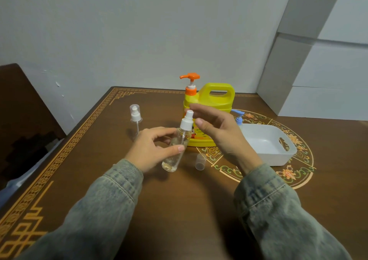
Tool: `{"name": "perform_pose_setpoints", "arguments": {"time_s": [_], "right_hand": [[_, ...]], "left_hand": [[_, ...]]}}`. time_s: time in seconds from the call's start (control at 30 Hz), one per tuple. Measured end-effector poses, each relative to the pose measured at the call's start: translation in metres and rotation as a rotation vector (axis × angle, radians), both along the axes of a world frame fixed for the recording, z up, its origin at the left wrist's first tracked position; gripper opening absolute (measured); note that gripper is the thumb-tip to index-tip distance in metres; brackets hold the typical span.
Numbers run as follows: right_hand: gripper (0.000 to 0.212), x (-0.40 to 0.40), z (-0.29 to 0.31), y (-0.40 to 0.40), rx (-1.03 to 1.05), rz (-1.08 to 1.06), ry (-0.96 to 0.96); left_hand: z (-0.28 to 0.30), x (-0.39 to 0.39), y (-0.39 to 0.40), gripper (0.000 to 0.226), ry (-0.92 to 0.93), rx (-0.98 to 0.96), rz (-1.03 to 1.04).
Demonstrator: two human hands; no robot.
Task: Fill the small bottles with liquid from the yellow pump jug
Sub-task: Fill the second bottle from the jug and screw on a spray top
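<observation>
bottle (pixel 176 150) sits tilted in my left hand (pixel 151 150), fingers wrapped round its body, in front of the jug (pixel 209 108). my right hand (pixel 217 132) hangs loose-fingered by the sprayer (pixel 186 120), holding nothing. risk i see: twisting that top with the bottle tilted could slip my hold.

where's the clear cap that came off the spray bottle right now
In the head view the clear cap lies on its side on the table, just right of the spray bottle held in the left hand, in front of the yellow pump jug.
</observation>
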State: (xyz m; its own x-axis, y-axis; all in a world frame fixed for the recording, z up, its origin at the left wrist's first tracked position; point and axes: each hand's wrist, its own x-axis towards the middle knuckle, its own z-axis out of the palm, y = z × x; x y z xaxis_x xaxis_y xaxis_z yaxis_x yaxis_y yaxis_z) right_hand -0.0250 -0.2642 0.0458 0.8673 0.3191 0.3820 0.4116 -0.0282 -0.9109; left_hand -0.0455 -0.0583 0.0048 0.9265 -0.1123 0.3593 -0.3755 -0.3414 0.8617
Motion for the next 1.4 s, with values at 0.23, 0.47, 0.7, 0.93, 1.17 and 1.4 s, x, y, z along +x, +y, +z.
{"name": "perform_pose_setpoints", "arguments": {"time_s": [0.23,0.47,0.7,0.93,1.17,1.4], "right_hand": [[0.030,-0.001,0.000,0.006,-0.031,-0.077,0.013],[0.039,0.000,-0.003,0.008,-0.174,-0.184,0.035],[0.031,0.001,0.002,-0.009,-0.040,0.067,0.049],[0.057,-0.003,0.000,0.003,-0.119,-0.077,0.049],[0.039,-0.001,0.000,0.003,-0.101,-0.077,0.016],[0.031,0.002,-0.006,-0.007,-0.033,0.021,0.037]], "left_hand": [[-0.001,0.000,-0.003,0.057,-0.009,0.031,-0.018],[-0.003,-0.001,-0.007,0.057,-0.013,0.059,-0.026],[0.000,0.000,-0.005,0.057,-0.004,0.036,-0.023],[0.003,-0.001,-0.007,0.055,-0.026,0.036,-0.012],[0.000,0.000,-0.005,0.057,-0.007,0.047,-0.019],[0.000,-0.001,-0.006,0.059,0.005,0.033,-0.020]]}}
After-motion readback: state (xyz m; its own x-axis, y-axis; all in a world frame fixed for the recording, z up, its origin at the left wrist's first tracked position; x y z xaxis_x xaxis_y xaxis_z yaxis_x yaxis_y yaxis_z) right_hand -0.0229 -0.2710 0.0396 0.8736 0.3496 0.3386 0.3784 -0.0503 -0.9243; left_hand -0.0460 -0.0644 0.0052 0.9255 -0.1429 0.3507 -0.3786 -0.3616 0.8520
